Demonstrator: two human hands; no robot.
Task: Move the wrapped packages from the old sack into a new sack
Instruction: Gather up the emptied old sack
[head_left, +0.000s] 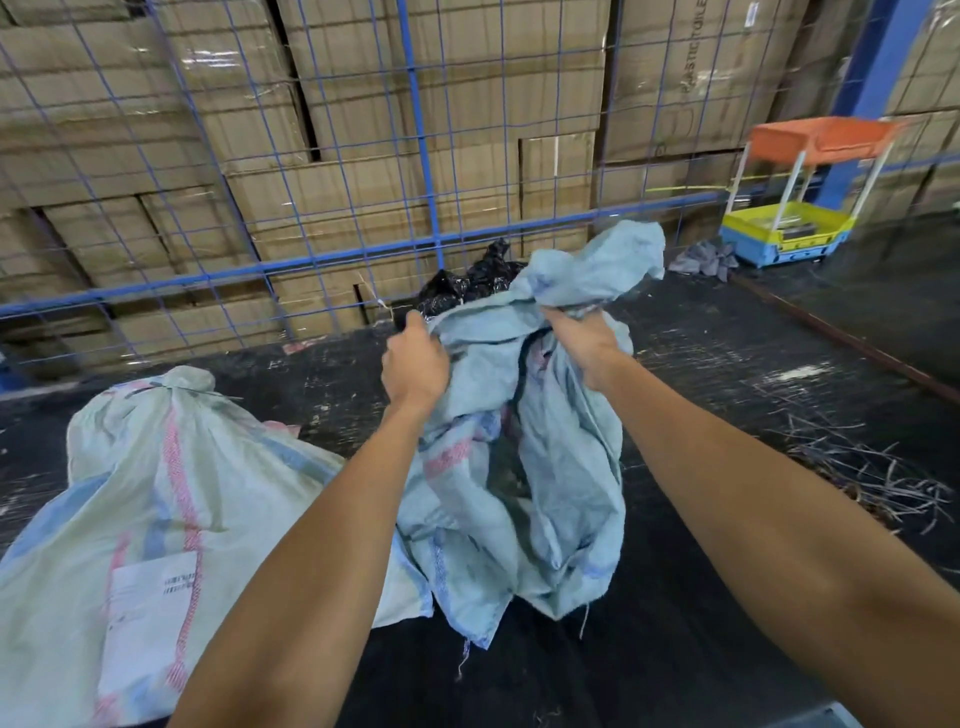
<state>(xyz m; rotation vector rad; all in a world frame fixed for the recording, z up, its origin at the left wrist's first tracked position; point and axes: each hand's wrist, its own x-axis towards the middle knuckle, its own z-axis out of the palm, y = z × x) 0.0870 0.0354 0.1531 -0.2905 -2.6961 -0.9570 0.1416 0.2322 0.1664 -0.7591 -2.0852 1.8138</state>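
The limp pale-blue woven plastic sack (519, 441) is hanging in the middle of the scene, its frayed bottom corners trailing down to the dark scuffed surface (727, 395). The left hand (415, 364) is gripping one side of its bunched mouth and the right hand (584, 338) the other, fingers clenched round the fabric, probably pulling the rim apart so packages can go in or come out. Whether this is the old sack or the new one, I cannot tell. Just beyond its mouth, crumpled black plastic-wrapped packages (470, 283) are lying on the far part of the surface. To the left, a full pale-green woven sack with red stripes and a white label (150, 499) is sitting tied shut. Behind everything, a blue wire-mesh fence (332, 254) is screening stacked cardboard cartons (363, 104).
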